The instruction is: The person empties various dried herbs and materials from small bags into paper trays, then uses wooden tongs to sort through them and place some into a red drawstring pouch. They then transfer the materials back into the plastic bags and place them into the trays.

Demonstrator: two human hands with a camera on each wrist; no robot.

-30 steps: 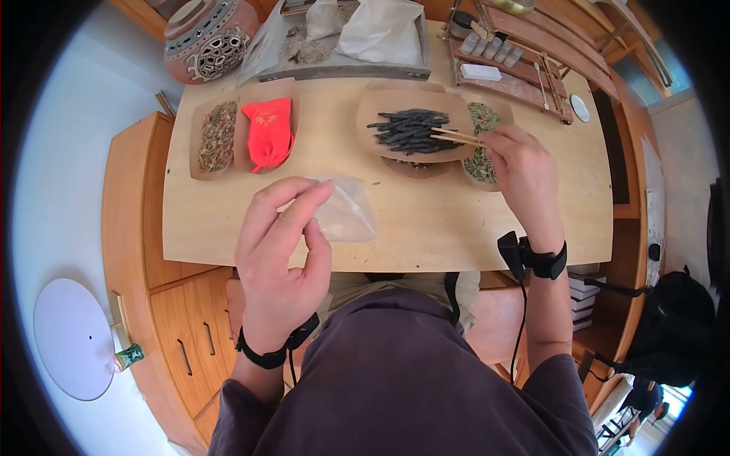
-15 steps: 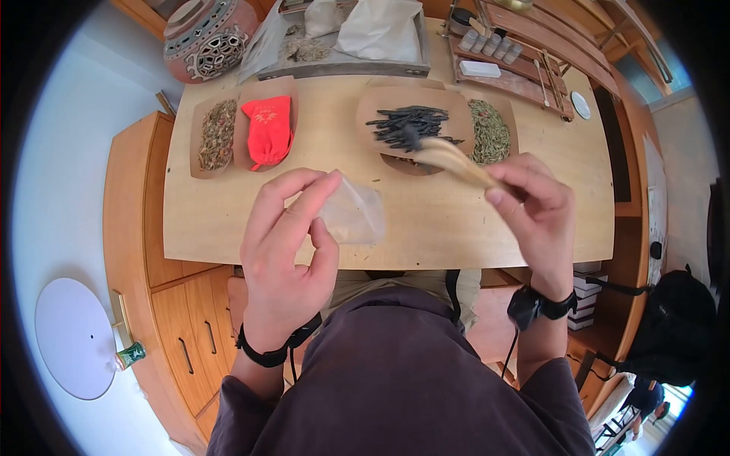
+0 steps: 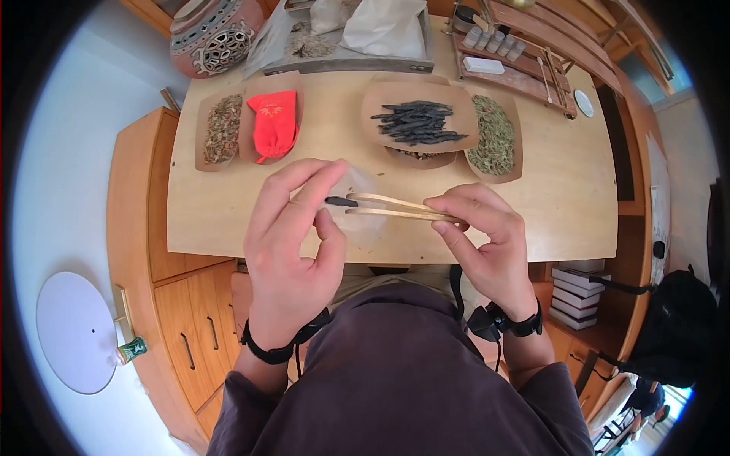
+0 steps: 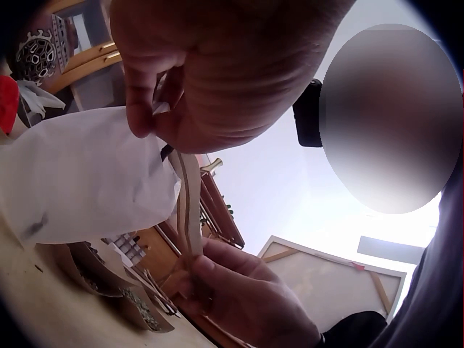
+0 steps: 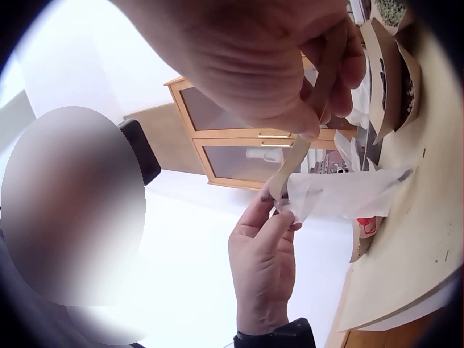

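Note:
My left hand (image 3: 293, 251) pinches the mouth of a thin, translucent white pouch (image 4: 94, 174) that hangs over the table. A dark piece (image 4: 36, 226) shows through its lower corner. In my right hand (image 3: 487, 247) I hold wooden tweezers (image 3: 388, 201), their tips pointing left. Between those tips sits a short black twisted strip (image 3: 341, 201), right at the pouch's mouth beside my left fingers. Farther back, a heap of similar black strips (image 3: 418, 123) lies on a brown paper tray (image 3: 374, 99).
A paper tray of green dried herb (image 3: 493, 137) stands right of the strips. At the left are mixed dried herbs (image 3: 222, 131) and a red drawstring pouch (image 3: 274, 125) on paper trays. Behind them are a grey tray (image 3: 350, 67), a patterned pot (image 3: 217, 42) and a wooden rack (image 3: 525, 80).
My right hand has brought the tweezers from the black heap leftward and toward me, now with a strip in the tips. My left hand keeps its pinch on the pouch, nearly in place.

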